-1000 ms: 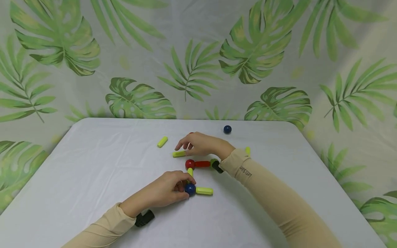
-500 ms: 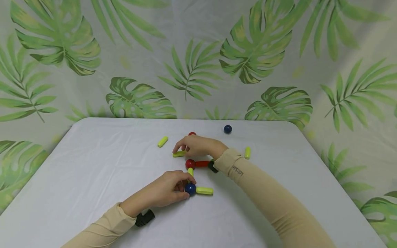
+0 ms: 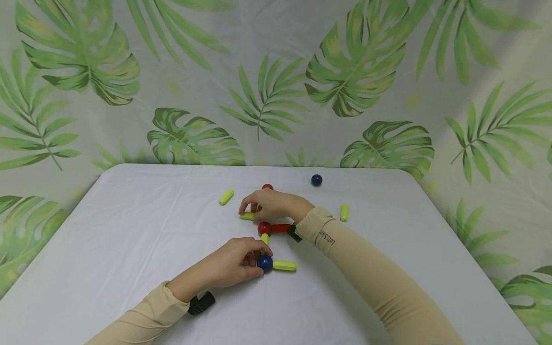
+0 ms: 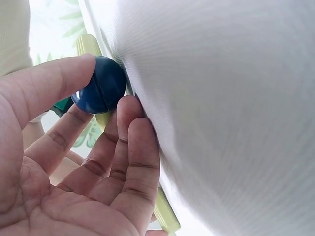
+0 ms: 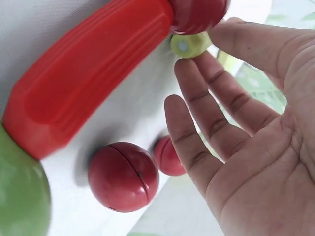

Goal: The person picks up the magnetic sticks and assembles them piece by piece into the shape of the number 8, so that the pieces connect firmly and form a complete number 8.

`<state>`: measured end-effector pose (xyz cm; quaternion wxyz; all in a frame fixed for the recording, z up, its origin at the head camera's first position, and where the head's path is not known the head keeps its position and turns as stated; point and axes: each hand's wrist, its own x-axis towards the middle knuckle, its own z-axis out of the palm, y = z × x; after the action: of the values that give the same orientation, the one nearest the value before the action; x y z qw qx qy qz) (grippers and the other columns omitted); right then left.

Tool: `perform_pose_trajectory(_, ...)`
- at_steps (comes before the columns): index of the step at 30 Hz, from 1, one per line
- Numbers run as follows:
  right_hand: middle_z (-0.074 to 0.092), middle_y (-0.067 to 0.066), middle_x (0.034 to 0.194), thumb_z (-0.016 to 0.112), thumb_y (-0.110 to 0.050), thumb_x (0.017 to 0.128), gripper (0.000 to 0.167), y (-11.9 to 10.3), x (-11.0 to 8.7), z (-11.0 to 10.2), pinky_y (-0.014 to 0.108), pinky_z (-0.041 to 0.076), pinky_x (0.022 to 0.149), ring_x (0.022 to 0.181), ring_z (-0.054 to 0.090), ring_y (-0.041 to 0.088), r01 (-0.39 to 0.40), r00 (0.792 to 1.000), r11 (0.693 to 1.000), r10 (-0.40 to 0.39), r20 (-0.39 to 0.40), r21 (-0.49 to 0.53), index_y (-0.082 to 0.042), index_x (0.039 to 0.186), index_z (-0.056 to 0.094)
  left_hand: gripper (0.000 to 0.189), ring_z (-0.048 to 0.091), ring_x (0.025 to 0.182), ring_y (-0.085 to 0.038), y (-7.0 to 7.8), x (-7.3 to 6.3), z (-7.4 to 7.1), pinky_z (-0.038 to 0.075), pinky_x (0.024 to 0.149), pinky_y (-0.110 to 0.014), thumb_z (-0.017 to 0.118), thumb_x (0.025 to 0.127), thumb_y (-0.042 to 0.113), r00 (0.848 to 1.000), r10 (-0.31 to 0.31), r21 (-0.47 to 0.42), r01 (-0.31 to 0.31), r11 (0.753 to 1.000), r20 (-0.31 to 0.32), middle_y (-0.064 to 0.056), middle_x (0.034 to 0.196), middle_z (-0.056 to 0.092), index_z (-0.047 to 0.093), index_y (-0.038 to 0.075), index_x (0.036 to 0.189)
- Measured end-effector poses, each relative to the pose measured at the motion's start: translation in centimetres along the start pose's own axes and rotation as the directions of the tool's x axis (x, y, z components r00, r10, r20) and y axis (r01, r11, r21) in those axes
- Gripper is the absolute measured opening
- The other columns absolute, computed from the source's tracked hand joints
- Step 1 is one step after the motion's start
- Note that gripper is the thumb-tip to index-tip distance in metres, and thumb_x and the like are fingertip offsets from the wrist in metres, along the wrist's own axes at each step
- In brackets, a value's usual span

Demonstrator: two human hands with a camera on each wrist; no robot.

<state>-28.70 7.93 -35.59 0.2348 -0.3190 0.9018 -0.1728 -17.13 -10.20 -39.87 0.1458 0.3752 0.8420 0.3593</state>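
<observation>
Left hand [image 3: 233,262] holds blue ball [image 3: 266,263]; right hand [image 3: 273,203], yellow rod [image 3: 247,216].

Head view evenly lit, soft shadows on table [image 3: 129,230]; wrist views brighter, partly washed out, highlight on blue ball [image 4: 106,88].

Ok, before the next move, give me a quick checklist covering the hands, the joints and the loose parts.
1. Left hand holds the near blue ball: ok, between thumb and fingers.
2. Right hand grips the rod under its fingers: cannot tell, a firm pinch isn't clear.
3. Red rod meets the red ball and green ball: ok in the right wrist view.
4. Side rod meets the near blue ball: ok in the head view.
5. All rods joined: not ok, the left loose rod and right loose rod lie apart.
6. Far blue ball attached: not ok, it sits alone.
</observation>
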Motion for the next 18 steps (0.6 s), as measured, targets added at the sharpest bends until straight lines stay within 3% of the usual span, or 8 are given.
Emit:
perform_pose_trajectory(9,0.069,0.005,0.117,0.071,-0.006,0.102,0.027,0.20,-0.22,0.25,0.032,0.055,0.093,0.102,0.064,0.019,-0.015,1.000,1.000,0.015,-0.003,0.021,-0.021,0.124,0.074,0.030,0.060,0.083,-0.002,-0.18,0.15,0.21,0.054,0.079,-0.022,0.080,0.096,0.011,1.000,-0.016,0.000,0.016,1.000,0.004,0.002,0.099,0.068,0.072,0.013,0.125)
perform_pose_trajectory(18,0.068,0.007,0.113,0.073,-0.010,0.101,0.027,0.42,-0.30,0.36,0.027,0.059,0.082,0.096,0.065,0.021,-0.084,0.996,0.995,0.084,-0.003,0.047,-0.022,0.125,0.072,0.030,0.060,0.083,-0.002,-0.13,0.12,0.11,0.053,0.078,-0.022,0.080,0.097,0.012,1.000,-0.011,0.001,0.011,1.000,0.010,0.001,0.099,0.068,0.072,0.012,0.126)
